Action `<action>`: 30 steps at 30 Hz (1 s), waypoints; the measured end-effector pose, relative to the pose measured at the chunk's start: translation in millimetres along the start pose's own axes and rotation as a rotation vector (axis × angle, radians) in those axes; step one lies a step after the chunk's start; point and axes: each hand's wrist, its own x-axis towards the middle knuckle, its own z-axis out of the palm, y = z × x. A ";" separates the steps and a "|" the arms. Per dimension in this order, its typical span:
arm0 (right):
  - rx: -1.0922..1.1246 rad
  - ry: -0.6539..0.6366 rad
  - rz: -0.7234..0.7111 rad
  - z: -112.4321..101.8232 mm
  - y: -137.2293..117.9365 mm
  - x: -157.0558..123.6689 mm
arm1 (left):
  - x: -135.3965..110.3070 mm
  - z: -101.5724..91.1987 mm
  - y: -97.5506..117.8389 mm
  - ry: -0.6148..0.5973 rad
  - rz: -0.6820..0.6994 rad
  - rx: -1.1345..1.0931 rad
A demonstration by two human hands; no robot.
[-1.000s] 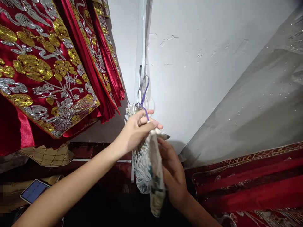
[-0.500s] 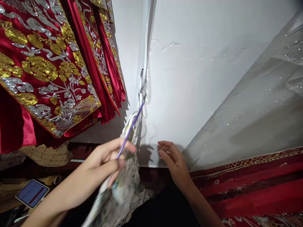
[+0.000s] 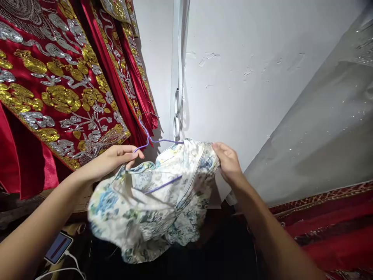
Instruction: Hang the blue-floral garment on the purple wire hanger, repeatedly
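Note:
A white garment with blue and green flowers (image 3: 157,202) hangs on a thin purple hanger (image 3: 151,140) between my two hands. My left hand (image 3: 112,161) is closed on the hanger's left arm and the cloth there. My right hand (image 3: 229,161) pinches the garment's right shoulder, fingers closed on the cloth. The hanger's hook points up and left, free of the white chain of rings (image 3: 177,105) that hangs down the wall corner.
Red robes with gold and silver embroidery (image 3: 58,89) hang at the left. A clear plastic garment cover (image 3: 320,128) slopes at the right over more red embroidered cloth (image 3: 329,233). A phone with a white cable (image 3: 58,249) lies at the lower left.
The hanger has come off the chain of rings. My left hand has swung it out level and leftward. My right hand, open a moment ago, now grips the garment's right shoulder.

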 end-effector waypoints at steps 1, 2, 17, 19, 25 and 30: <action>0.000 0.020 -0.029 -0.4 -6.1 9.5 | 10.4 -1.0 -2.0 0.035 0.047 0.083; -0.005 0.047 -0.060 -1.4 -11.6 17.0 | 20.3 -0.4 -2.7 0.088 0.105 0.163; -0.003 0.276 0.065 -56.8 17.0 -53.0 | 10.8 129.8 -54.4 0.397 0.963 0.734; -0.014 0.274 0.078 -51.4 23.4 -52.9 | -3.9 155.8 -80.9 0.099 0.695 0.699; -0.016 0.275 0.123 -42.9 35.8 -49.3 | -6.5 187.2 -134.2 0.148 0.067 0.471; -0.226 0.525 0.047 -51.5 50.5 -44.4 | -7.9 192.2 -142.3 0.118 0.048 0.344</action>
